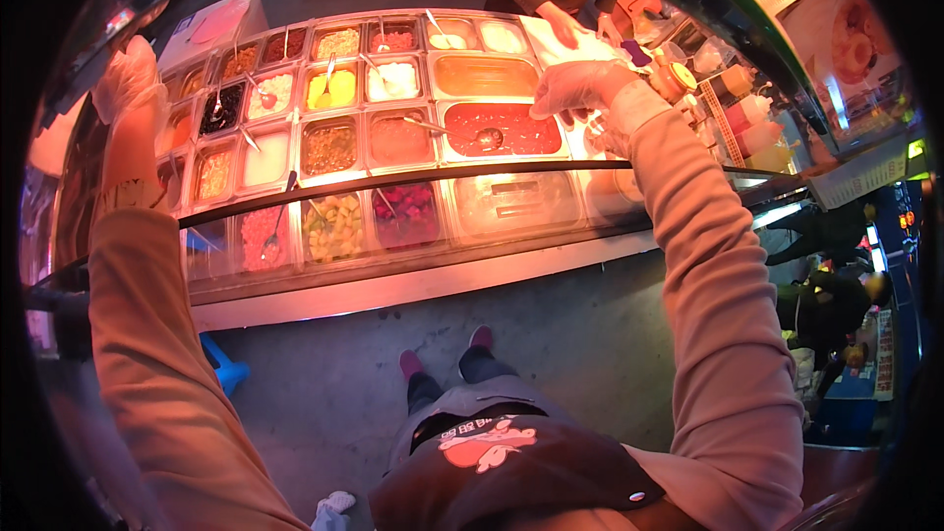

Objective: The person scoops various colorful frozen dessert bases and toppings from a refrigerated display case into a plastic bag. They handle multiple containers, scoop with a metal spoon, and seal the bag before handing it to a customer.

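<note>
My left hand (131, 81), in a clear plastic glove, is raised at the far left end of the food counter; its grip cannot be made out. Over the right end of the counter, my right hand (579, 88), also gloved, has its fingers curled down beside the tray of red topping (516, 141). Whether it pinches anything is hidden. A spoon (488, 138) lies in that red topping. Behind it is a tray of amber jelly (487, 76). A tub of yellow topping (341, 88) and a tub of black topping (221, 110) stand between my hands.
A glass edge (413, 175) runs along the near side, with a tub of diced fruit (332, 228) below it. Across the counter, a person's hands (564, 26) work over a white surface. Squeeze bottles (752, 110) stand at right. A blue plastic object (230, 372) is on the floor.
</note>
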Demonstrator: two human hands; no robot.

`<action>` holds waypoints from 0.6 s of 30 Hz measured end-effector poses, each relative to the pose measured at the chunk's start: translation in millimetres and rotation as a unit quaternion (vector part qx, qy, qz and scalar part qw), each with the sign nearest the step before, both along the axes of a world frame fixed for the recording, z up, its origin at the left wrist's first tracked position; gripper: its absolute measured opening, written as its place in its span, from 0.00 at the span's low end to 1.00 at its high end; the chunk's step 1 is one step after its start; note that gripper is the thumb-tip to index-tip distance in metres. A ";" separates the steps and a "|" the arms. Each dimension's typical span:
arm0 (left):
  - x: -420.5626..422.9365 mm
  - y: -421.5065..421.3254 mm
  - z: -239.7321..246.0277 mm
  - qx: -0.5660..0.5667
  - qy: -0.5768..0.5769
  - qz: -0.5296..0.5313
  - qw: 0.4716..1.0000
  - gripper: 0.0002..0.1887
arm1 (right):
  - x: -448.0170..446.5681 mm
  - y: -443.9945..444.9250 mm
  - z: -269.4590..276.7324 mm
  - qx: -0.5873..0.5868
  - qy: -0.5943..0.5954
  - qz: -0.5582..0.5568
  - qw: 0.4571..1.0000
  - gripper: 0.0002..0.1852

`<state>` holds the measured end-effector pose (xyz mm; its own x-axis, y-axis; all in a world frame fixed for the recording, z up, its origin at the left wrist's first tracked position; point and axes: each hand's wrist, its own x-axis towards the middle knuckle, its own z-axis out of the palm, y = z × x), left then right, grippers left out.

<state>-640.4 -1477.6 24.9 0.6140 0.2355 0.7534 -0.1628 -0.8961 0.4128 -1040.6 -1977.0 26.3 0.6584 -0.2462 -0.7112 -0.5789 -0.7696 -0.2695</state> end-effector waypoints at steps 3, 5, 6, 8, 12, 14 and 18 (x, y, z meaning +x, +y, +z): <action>19.8 14.3 2.6 0.002 0.094 0.026 0.995 0.34 | 2.0 -3.0 -0.9 0.007 0.009 -0.025 1.000 0.16; 30.7 27.4 0.4 -0.008 0.062 0.015 0.998 0.31 | 6.7 0.4 -2.9 -0.013 0.014 -0.010 1.000 0.14; 28.8 19.2 0.1 -0.010 0.045 -0.004 0.999 0.30 | 4.4 -0.3 -2.7 -0.021 0.026 -0.013 0.999 0.14; 20.5 3.7 -5.8 0.013 0.014 -0.059 0.998 0.26 | -3.1 -3.7 0.7 -0.005 0.023 -0.036 0.999 0.13; 36.4 12.0 -28.6 0.090 0.027 -0.114 0.989 0.23 | 5.7 6.5 7.8 -0.044 0.027 0.003 0.999 0.13; 38.4 3.0 -31.6 0.107 0.032 -0.123 0.986 0.23 | 3.3 -0.5 4.4 -0.041 0.022 0.004 0.999 0.13; 36.7 10.3 -30.0 0.147 0.045 -0.129 0.980 0.24 | 1.8 5.7 8.6 -0.039 0.002 0.016 0.999 0.12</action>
